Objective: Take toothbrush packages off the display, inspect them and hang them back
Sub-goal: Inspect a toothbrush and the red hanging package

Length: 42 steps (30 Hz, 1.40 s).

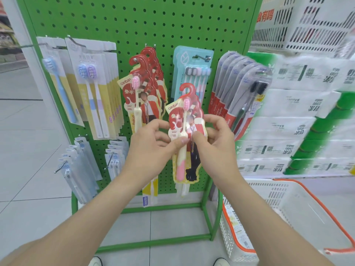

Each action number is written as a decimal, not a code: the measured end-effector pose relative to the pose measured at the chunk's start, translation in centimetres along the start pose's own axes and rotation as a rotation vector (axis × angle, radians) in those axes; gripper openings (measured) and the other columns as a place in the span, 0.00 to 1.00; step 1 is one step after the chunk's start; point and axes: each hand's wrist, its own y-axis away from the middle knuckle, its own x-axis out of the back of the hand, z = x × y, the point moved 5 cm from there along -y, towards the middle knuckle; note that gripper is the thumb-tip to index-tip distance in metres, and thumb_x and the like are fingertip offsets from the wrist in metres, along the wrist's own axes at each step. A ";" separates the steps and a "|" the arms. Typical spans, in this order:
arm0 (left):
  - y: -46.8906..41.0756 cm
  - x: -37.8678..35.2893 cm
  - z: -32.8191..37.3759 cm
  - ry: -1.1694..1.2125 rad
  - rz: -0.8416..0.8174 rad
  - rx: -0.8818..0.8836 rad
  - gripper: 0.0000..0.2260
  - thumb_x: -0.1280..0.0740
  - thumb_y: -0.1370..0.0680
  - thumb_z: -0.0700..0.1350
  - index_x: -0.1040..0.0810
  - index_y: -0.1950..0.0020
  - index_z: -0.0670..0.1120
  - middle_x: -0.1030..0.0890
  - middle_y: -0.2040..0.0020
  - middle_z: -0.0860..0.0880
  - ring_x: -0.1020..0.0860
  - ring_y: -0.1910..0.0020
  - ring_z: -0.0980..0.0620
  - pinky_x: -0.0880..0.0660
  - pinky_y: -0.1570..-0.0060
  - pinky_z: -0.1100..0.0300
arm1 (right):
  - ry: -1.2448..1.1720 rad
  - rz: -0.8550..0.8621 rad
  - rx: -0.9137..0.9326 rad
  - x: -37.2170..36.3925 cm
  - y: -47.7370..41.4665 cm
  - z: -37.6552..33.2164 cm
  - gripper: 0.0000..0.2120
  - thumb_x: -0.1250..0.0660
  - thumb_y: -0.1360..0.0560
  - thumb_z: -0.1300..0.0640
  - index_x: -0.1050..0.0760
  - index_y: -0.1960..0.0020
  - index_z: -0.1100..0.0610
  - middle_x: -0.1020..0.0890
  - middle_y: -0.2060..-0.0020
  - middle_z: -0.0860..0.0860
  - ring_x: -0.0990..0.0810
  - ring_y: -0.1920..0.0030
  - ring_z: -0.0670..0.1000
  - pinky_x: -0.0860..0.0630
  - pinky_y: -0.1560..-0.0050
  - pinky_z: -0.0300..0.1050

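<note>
I hold a red and yellow toothbrush package point(187, 150) with a pink and cream brush upright in front of the green pegboard display point(134, 25). My left hand point(153, 148) pinches its left edge with thumb on the front. My right hand point(215, 139) grips its right edge, thumb across the card. More packages of the same kind seem stacked behind it in my hands. Matching red packages point(146, 83) hang on a hook to the upper left of my hands.
Yellow-backed toothbrush packs point(96, 89) hang at left, a teal multi-pack point(192, 72) and red-grey packs point(236, 87) at right, clear packs point(80, 166) low left. Stacked tissue packs point(288, 121) stand at right. A white basket with orange rim point(288, 214) sits on the floor.
</note>
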 end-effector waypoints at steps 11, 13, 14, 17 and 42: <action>-2.1 4.7 1.4 -0.382 0.518 -0.466 0.22 0.23 0.23 0.45 0.27 0.34 0.42 0.28 0.39 0.46 0.27 0.40 0.49 0.26 0.40 0.58 | 0.182 0.299 0.371 -2.1 -2.1 -2.1 0.17 0.30 0.16 0.61 0.19 0.29 0.52 0.16 0.39 0.38 0.20 0.37 0.35 0.25 0.35 0.35; -2.7 4.6 1.5 -0.408 0.510 -0.498 0.29 0.23 0.24 0.46 0.29 0.27 0.41 0.30 0.31 0.43 0.31 0.29 0.47 0.33 0.26 0.55 | 0.235 0.335 0.432 -2.8 -3.3 -2.3 0.17 0.32 0.16 0.62 0.20 0.28 0.53 0.19 0.43 0.32 0.21 0.40 0.34 0.27 0.38 0.32; -2.9 4.6 1.6 -0.413 0.516 -0.502 0.31 0.23 0.24 0.47 0.31 0.25 0.40 0.31 0.29 0.42 0.33 0.26 0.46 0.35 0.23 0.53 | 0.266 0.350 0.465 -3.2 -4.0 -2.6 0.18 0.33 0.16 0.63 0.20 0.27 0.54 0.22 0.45 0.30 0.22 0.42 0.34 0.29 0.39 0.31; -3.6 4.6 2.2 -0.375 0.551 -0.465 0.36 0.24 0.24 0.51 0.34 0.22 0.40 0.34 0.26 0.41 0.36 0.23 0.47 0.37 0.21 0.49 | 0.313 0.348 0.543 -4.3 -5.5 -3.5 0.20 0.36 0.15 0.65 0.23 0.25 0.55 0.24 0.45 0.30 0.21 0.42 0.42 0.29 0.37 0.35; -8.6 5.7 4.3 -0.296 0.401 -0.300 0.33 0.23 0.24 0.54 0.34 0.22 0.56 0.29 0.33 0.55 0.29 0.35 0.58 0.32 0.38 0.68 | 0.054 -0.287 0.152 -9.6 -7.2 -1.7 0.19 0.40 0.18 0.67 0.24 0.38 0.46 0.16 0.62 0.58 0.21 0.66 0.59 0.26 0.67 0.49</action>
